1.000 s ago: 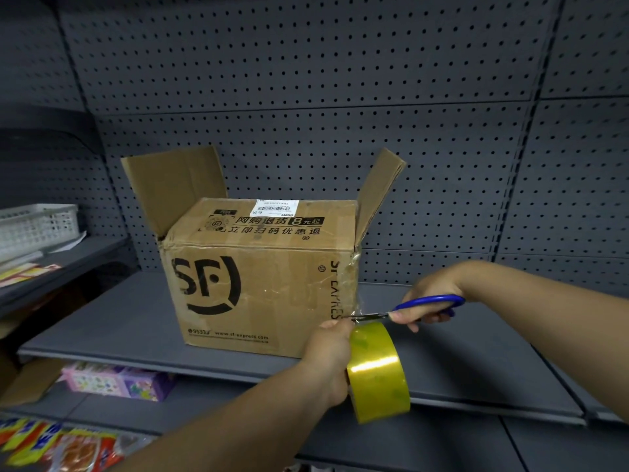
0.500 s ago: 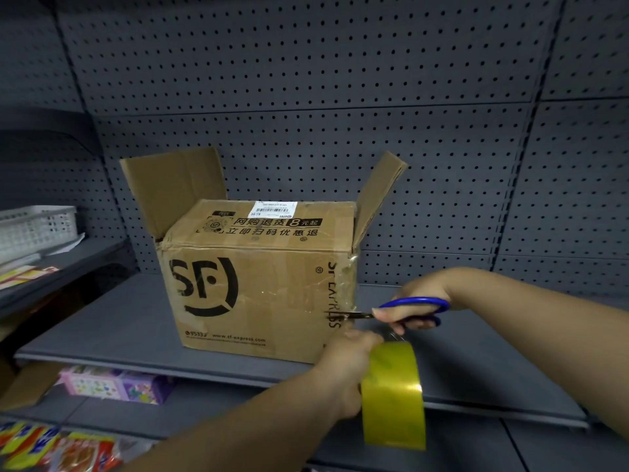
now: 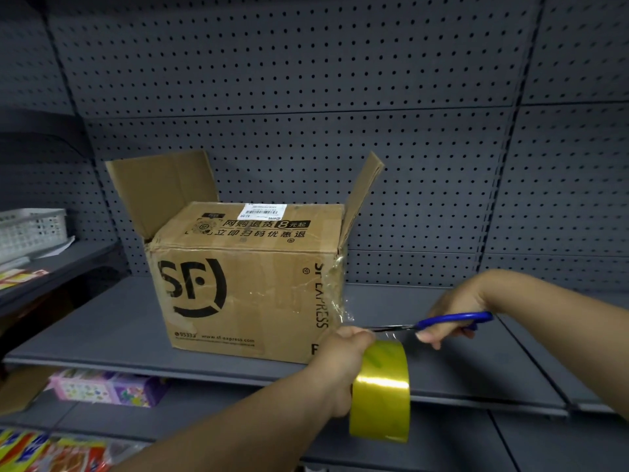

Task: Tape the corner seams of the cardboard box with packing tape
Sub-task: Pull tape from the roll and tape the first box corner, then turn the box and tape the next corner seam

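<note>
Up close, the left hand point(image 3: 343, 362) has its grip curled tight round the yellow tape roll point(image 3: 381, 393), held on edge in front of the shelf lip. Just beyond, the right hand point(image 3: 452, 311) has its grip closed through the blue handles of the scissors point(image 3: 442, 322), blades pointing left across the clear tape strip point(image 3: 343, 313) that runs from the roll up to the box's near right corner. The cardboard box point(image 3: 245, 284) stands on the grey shelf point(image 3: 102, 328), shiny tape down that corner seam, two flaps standing up. Off to the left sits a white basket point(image 3: 30, 229). Behind it all, the pegboard wall point(image 3: 306, 97).
</note>
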Tool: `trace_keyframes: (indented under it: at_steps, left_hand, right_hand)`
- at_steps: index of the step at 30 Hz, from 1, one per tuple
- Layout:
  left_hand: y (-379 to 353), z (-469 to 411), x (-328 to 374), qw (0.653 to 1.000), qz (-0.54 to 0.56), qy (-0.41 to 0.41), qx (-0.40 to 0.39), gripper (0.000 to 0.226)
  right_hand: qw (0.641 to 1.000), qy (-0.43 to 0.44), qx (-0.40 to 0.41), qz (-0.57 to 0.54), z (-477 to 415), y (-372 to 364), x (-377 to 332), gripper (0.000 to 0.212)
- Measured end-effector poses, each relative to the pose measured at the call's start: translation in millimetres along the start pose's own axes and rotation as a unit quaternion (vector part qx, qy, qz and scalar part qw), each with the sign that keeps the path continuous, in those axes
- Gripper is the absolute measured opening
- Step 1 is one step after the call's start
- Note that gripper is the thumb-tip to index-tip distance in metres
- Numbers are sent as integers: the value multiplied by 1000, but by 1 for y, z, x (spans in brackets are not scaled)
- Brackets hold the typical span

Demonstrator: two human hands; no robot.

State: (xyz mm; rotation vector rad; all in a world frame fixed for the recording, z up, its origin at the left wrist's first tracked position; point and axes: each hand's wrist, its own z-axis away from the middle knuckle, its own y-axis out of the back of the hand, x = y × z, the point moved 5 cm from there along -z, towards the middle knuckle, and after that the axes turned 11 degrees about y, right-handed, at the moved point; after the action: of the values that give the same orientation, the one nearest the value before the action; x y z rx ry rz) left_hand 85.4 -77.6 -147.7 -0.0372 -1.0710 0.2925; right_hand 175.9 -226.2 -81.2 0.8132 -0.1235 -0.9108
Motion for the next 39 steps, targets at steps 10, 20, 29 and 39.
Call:
trace_keyframes:
  at_steps: [10,20,29,39]
  left_hand:
    - [-43,1,9,994,-79,-69,-20,10]
    - [-84,-11,39,964,-181,-187,-46,14]
    - [-92,-17,53,902,-378,-207,-30,80]
    - [-96,-31,64,802,-554,-216,61,76]
  right_hand:
    - [950,-171,252,-71,-9,-20,84,39]
    - [802,22,543,-250,1,0,62,30]
    - [760,172,505,-372,10,0,32,38]
    - [667,114,669,-309,17,-18,40,16]
